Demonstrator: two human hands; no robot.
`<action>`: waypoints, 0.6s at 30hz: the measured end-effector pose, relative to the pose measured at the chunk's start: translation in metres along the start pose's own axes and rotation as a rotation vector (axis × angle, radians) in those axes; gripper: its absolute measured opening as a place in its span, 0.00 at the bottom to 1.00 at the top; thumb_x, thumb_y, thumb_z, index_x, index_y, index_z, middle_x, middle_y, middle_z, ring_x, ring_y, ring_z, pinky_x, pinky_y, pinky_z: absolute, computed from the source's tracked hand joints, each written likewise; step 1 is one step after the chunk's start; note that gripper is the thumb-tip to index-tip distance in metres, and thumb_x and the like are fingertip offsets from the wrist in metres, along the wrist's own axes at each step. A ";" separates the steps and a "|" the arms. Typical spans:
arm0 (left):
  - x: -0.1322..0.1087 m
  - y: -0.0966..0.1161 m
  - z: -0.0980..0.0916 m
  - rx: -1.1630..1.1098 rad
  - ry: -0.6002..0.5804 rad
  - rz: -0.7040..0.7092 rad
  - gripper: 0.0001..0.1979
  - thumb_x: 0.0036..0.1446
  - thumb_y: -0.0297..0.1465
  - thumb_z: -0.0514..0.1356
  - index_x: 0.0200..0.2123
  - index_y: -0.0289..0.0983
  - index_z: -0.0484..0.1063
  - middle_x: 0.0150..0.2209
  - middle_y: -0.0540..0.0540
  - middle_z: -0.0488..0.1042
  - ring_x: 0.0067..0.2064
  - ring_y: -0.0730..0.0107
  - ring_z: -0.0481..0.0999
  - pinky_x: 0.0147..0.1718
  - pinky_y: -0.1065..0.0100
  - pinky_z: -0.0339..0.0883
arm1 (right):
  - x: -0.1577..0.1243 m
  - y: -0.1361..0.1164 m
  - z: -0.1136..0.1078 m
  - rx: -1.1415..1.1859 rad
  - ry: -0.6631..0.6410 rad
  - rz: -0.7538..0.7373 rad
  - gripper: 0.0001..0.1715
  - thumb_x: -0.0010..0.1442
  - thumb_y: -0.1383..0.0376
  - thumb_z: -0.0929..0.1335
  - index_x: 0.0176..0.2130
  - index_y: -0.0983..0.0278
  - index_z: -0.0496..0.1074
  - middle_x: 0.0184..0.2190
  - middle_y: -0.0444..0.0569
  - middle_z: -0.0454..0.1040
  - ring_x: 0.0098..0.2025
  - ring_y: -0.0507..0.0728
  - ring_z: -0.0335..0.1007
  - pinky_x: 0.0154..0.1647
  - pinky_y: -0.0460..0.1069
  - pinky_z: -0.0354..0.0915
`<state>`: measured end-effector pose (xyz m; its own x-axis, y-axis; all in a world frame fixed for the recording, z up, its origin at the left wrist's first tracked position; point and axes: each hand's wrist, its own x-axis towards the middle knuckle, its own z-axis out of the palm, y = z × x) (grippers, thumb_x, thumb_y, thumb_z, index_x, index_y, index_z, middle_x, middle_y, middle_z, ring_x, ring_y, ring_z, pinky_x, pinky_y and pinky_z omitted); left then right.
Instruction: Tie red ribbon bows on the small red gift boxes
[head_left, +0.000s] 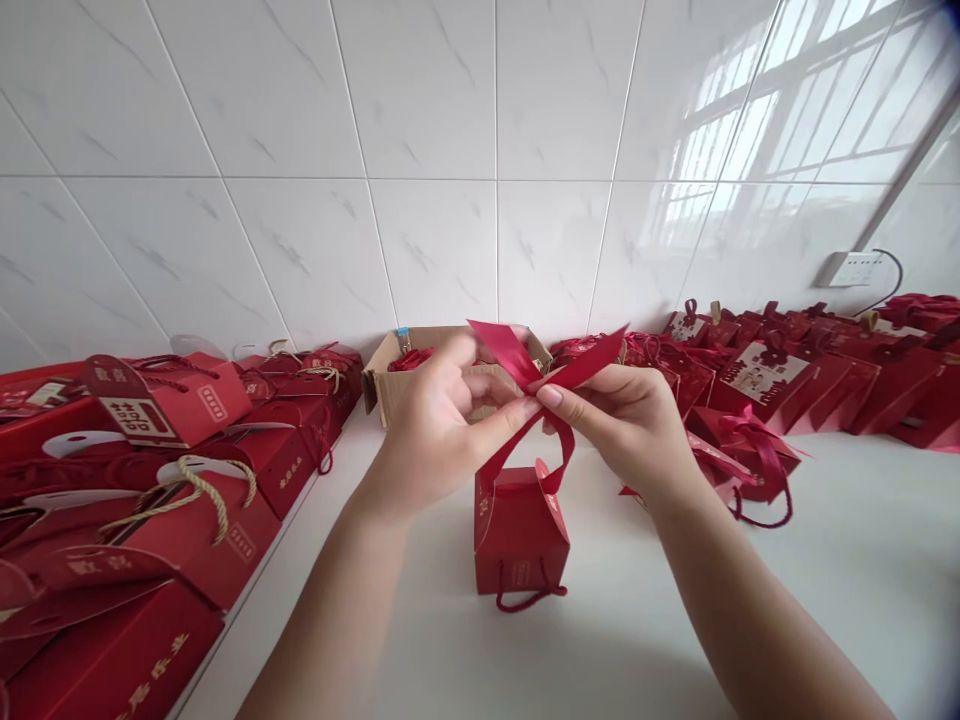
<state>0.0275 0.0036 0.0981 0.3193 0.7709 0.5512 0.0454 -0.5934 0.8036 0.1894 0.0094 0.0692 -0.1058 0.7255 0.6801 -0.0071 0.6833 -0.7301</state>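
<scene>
A small red gift box (521, 535) stands upright on the white table, a dark red cord handle hanging at its front. Red ribbon (589, 365) runs up from the box top and crosses above it, with two loose ends pointing up and outward. At the crossing, my left hand (450, 425) pinches the ribbon between thumb and fingers. My right hand (626, 425) pinches it at the same spot, the two thumb tips touching or nearly so. Both hands are above the box, off its walls.
Red boxes with cord handles (247, 540) fill the left side. A cardboard box (382, 365) stands behind my hands by the tiled wall. A red box with a bow (757, 455) lies at right, before rows of red boxes (832, 385). A power strip (851, 268) is at the wall.
</scene>
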 end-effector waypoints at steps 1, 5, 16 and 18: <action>0.001 -0.001 0.000 -0.001 -0.003 0.014 0.09 0.51 0.28 0.62 0.38 0.38 0.69 0.37 0.47 0.73 0.36 0.68 0.76 0.36 0.66 0.74 | 0.001 0.000 0.000 0.025 -0.005 0.006 0.05 0.54 0.62 0.71 0.31 0.61 0.76 0.26 0.44 0.77 0.27 0.53 0.73 0.26 0.47 0.70; 0.005 -0.007 -0.001 0.040 0.074 0.114 0.02 0.49 0.28 0.64 0.27 0.36 0.73 0.35 0.46 0.73 0.39 0.66 0.75 0.36 0.67 0.73 | 0.003 0.001 0.000 0.169 -0.017 0.043 0.11 0.53 0.61 0.72 0.38 0.60 0.71 0.26 0.42 0.75 0.25 0.51 0.73 0.27 0.47 0.71; 0.006 -0.009 -0.013 0.014 -0.192 -0.240 0.13 0.54 0.25 0.57 0.43 0.40 0.62 0.33 0.51 0.71 0.34 0.73 0.70 0.30 0.71 0.64 | 0.011 0.009 -0.023 -0.175 -0.265 -0.262 0.06 0.56 0.67 0.69 0.35 0.58 0.77 0.38 0.48 0.76 0.43 0.57 0.73 0.44 0.53 0.71; 0.008 -0.011 -0.013 0.004 -0.148 -0.310 0.11 0.52 0.24 0.56 0.40 0.40 0.63 0.30 0.52 0.70 0.33 0.74 0.69 0.30 0.70 0.62 | 0.011 0.009 -0.027 -0.332 -0.335 -0.358 0.09 0.57 0.69 0.67 0.36 0.58 0.77 0.40 0.49 0.75 0.45 0.58 0.72 0.44 0.53 0.72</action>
<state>0.0170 0.0196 0.0967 0.4238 0.8728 0.2420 0.1652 -0.3372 0.9268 0.2147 0.0257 0.0719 -0.4629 0.4162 0.7826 0.2055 0.9092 -0.3620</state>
